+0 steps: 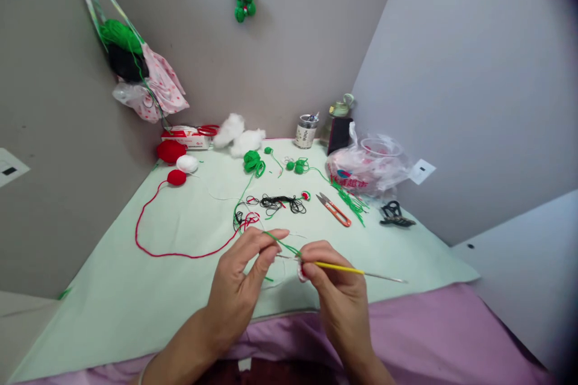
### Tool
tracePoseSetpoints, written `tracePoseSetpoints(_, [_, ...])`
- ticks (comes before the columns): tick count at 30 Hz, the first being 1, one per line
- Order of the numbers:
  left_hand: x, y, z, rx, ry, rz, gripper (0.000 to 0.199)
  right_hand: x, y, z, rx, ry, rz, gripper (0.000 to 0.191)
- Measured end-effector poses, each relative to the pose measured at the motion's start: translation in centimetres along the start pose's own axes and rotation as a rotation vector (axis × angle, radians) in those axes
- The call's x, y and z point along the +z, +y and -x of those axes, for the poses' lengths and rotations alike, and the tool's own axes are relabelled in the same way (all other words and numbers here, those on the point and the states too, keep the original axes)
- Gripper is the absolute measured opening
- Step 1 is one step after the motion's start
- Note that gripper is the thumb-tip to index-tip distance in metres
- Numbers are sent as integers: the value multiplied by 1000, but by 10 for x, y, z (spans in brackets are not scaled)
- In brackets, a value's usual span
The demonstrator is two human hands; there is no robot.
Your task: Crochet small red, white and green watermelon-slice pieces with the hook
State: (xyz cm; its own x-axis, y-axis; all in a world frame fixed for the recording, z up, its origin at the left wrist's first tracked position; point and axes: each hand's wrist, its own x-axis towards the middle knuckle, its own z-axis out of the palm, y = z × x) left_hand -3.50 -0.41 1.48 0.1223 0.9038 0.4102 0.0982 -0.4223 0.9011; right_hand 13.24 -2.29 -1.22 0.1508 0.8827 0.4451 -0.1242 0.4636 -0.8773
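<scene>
My right hand [341,289] is closed on a crochet hook [341,267] with a yellow grip, its metal ends pointing left and right. A small red and white crocheted piece [301,271] sits at my right thumb, partly hidden by the fingers. Green yarn [289,246] runs from that piece to my left hand [244,283] and passes by its index finger. My left fingers are closed in a pinch on the yarn, near the hook's left end. Loose white thread ends hang between the hands.
Red yarn balls [176,177], a white ball [187,163], and a green yarn ball [254,162] lie on the left and middle. Orange thread snips [334,209], tangled black yarn [284,203] and cut green strands [352,201] lie beyond my hands. A plastic bag [365,165] stands at right.
</scene>
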Motion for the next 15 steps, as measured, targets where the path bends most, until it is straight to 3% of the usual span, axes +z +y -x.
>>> tracePoseSetpoints(2, [-4,1,-5,27,-50,-43,27,-1,-2,-1,45,-15,-19,12])
tracePoseSetpoints(8, [-7,3,-14,-61,-308,37,27,-1,-7,-2,134,-67,-81,4])
tracePoseSetpoints(15, [-13,7,-19,-41,-273,-41,15,-2,-6,-3,241,-79,-155,6])
